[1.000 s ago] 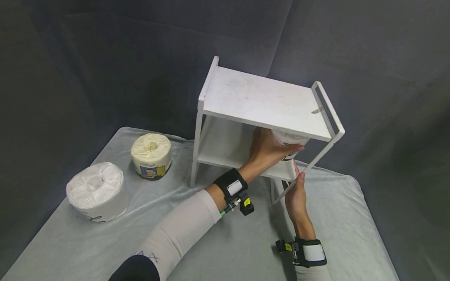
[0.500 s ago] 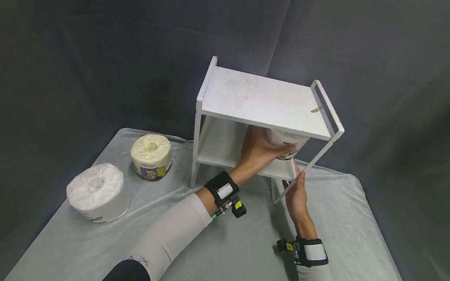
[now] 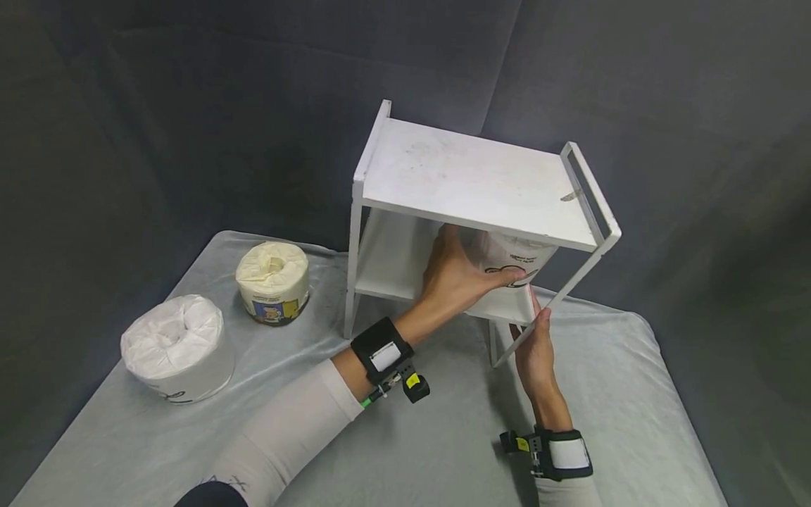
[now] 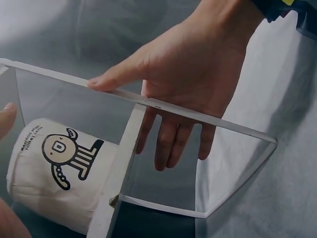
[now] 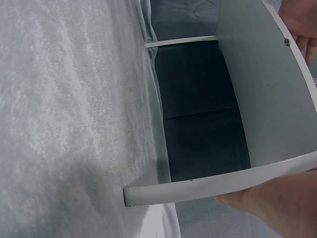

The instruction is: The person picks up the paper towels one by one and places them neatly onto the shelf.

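Observation:
A white two-tier shelf unit (image 3: 469, 176) stands on the table. On its lower board, at the right, is a white paper-wrapped toilet roll (image 3: 513, 257) with a printed cartoon, partly hidden by the upper board. My left hand (image 3: 456, 282) lies at the roll's left side, thumb stretched across its front; its other fingers are mostly hidden. In the left wrist view, that thumb shows apart from the printed roll (image 4: 59, 173). My right hand (image 3: 535, 359) holds the front right leg near the lower board, thumb on one side and fingers (image 4: 163, 146) behind.
Two more wrapped rolls stand left of the unit: a cream one (image 3: 272, 282) with a coloured label and a wider white one (image 3: 177, 348). A pale grey cloth (image 3: 431, 451) covers the table. Dark curtains (image 3: 253, 127) hang behind.
My left hand has drawn back to the left and toward me, uncovering more of the roll's print. The roll stays about in place. My right hand keeps its hold on the leg.

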